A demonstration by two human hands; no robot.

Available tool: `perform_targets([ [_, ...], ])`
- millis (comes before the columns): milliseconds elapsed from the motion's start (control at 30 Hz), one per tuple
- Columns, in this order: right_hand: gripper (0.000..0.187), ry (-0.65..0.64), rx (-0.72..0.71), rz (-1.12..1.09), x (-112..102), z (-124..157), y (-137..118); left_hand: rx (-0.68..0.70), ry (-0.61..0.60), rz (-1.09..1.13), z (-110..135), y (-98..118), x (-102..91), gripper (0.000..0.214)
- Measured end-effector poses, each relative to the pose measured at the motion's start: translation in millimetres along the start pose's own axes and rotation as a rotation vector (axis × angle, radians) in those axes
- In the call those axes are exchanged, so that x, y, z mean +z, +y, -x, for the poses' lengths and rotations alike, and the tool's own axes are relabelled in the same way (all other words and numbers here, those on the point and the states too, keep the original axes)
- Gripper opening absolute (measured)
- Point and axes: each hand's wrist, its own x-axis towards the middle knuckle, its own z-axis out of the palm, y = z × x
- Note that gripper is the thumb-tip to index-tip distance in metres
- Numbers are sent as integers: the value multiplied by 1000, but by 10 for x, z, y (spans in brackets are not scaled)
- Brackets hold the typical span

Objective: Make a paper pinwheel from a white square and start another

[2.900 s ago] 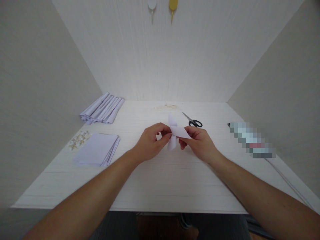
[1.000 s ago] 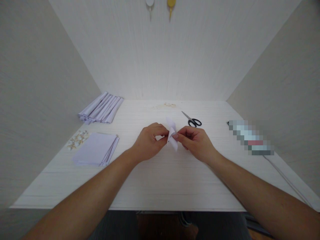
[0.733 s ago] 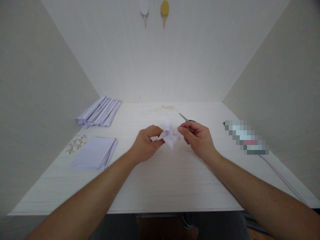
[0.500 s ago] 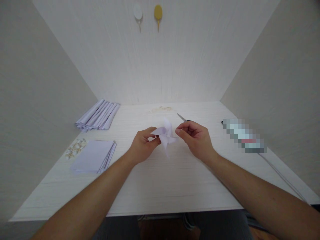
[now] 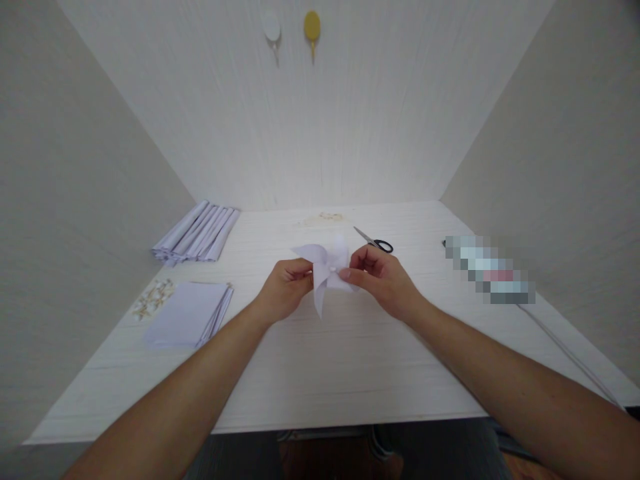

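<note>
A white paper pinwheel [image 5: 323, 265] is held just above the white table [image 5: 320, 373], near its middle. My left hand [image 5: 284, 287] pinches the pinwheel from the left, fingers curled. My right hand [image 5: 376, 275] pinches its right vane between thumb and forefinger. The pinwheel's pointed vanes spread up, left and down, with a small pin at its centre.
Black-handled scissors [image 5: 375, 241] lie behind my right hand. A stack of flat paper squares [image 5: 187, 314] and a pile of small pins [image 5: 154, 296] sit at the left; folded paper strips [image 5: 197, 228] lie at the back left. A blurred object [image 5: 487, 269] lies at the right.
The paper has opened from a folded shape into a spread pinwheel. My right hand let go briefly, then pinched the right vane again. The camera view tilted up a little.
</note>
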Motion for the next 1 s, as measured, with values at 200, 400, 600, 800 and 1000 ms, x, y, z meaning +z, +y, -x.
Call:
perform_targets([
  [200,38,-254,207,-110,-12,-39,-82,54,13,-40,-4,-49,-31,24],
  [400,33,-270,213,-133,-7,-30,-94,105,27,-104,-2,-68,-52,20],
  [600,32,-97,193,-190,13,-71,-25,134,70,-154,11,-93,-61,18],
  [800,40,-31,94,-190,34,-73,38,165,63,-262,4,-67,-45,18],
  [1000,43,-33,89,-132,26,-68,56,191,73,-322,10,-46,-40,16],
])
